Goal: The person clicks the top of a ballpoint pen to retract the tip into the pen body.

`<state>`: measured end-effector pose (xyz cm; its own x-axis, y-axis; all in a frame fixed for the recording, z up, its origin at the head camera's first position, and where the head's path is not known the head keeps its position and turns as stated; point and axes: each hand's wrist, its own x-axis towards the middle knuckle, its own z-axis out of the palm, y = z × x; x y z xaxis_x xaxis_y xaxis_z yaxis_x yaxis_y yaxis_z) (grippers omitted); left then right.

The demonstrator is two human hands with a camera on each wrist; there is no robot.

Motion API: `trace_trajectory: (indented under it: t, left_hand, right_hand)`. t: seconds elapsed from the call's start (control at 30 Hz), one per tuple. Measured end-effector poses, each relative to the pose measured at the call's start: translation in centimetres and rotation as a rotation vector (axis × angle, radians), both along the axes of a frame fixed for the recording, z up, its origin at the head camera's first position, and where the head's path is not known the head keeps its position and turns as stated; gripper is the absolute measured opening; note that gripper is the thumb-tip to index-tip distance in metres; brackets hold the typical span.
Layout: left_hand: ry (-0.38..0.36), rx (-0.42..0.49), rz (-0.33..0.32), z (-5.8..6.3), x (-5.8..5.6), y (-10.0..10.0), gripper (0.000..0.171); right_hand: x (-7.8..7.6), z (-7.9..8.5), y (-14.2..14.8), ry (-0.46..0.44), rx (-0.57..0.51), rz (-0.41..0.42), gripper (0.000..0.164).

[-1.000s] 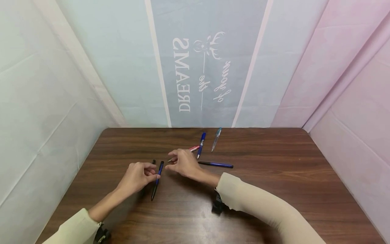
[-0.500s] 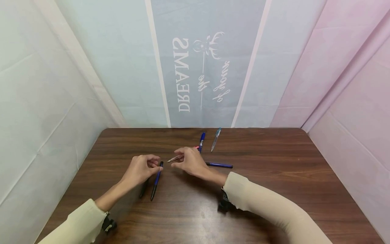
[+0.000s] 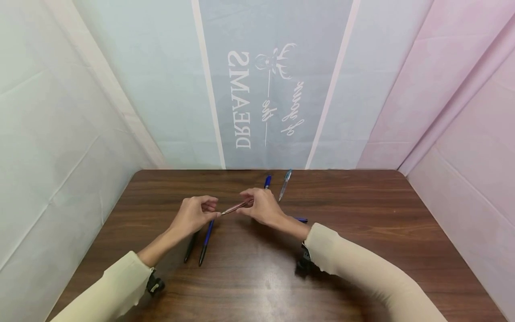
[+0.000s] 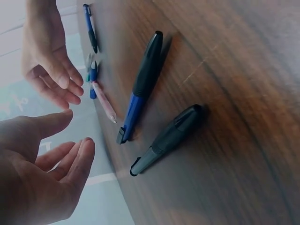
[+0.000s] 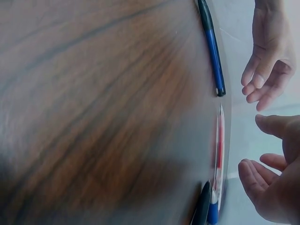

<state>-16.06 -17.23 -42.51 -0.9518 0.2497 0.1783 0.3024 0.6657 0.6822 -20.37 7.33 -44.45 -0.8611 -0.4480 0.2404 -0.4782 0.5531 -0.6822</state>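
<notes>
My left hand (image 3: pixel 196 213) hovers over the table near the tip of a red pen (image 3: pixel 234 208), its thumb and fingers parted. Opposite it, my right hand (image 3: pixel 263 206) hangs above the pen's other end, fingers loosely bent. In the left wrist view the red pen (image 4: pixel 104 102) lies on the table, apart from both hands. The right wrist view shows a gap between the thumb and fingers of my right hand (image 5: pixel 276 173). A blue pen with a black grip (image 3: pixel 206 243) and a black pen (image 3: pixel 191 248) lie side by side below my left hand, which hides their upper ends.
Behind my right hand lie a blue pen (image 3: pixel 268 181) and a clear pen with a teal top (image 3: pixel 285 185). Another blue pen (image 3: pixel 301 219) pokes out from under my right wrist. The brown wooden table (image 3: pixel 362 232) ends at a hanging cloth (image 3: pixel 281 112).
Both hands have moved away from me and to the right. My left hand has left the blue and black pens for the red pen's tip. The pens have stayed in place.
</notes>
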Motion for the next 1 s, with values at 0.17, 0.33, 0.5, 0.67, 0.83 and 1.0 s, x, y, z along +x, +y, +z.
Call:
trace_trajectory:
  t: [0.17, 0.33, 0.5, 0.67, 0.83, 1.0]
  left_hand:
    - [-0.005, 0.034, -0.024, 0.0, -0.7, 0.3, 0.036]
    - [-0.024, 0.049, -0.033, -0.2, -1.3, 0.7, 0.039]
    - [-0.025, 0.048, -0.056, -0.2, -1.6, 1.1, 0.039]
    - [-0.023, 0.039, -0.074, -0.3, -2.0, 1.3, 0.039]
    - [-0.026, 0.031, -0.094, -0.6, -2.6, 1.6, 0.039]
    - [-0.037, 0.022, -0.107, -0.9, -3.0, 2.0, 0.039]
  right_hand:
    - [-0.5, -0.1, 0.7, 0.035, 0.014, -0.004, 0.051]
    - [-1.1, -0.1, 1.4, 0.032, -0.02, 0.039, 0.053]
    - [-1.8, -0.2, 2.0, 0.031, -0.037, 0.093, 0.056]
    - [-2.3, -0.4, 2.5, 0.061, -0.026, 0.123, 0.057]
    - [-2.9, -0.8, 3.0, 0.098, -0.001, 0.123, 0.056]
    - [-3.4, -1.3, 3.2, 0.123, 0.048, 0.114, 0.056]
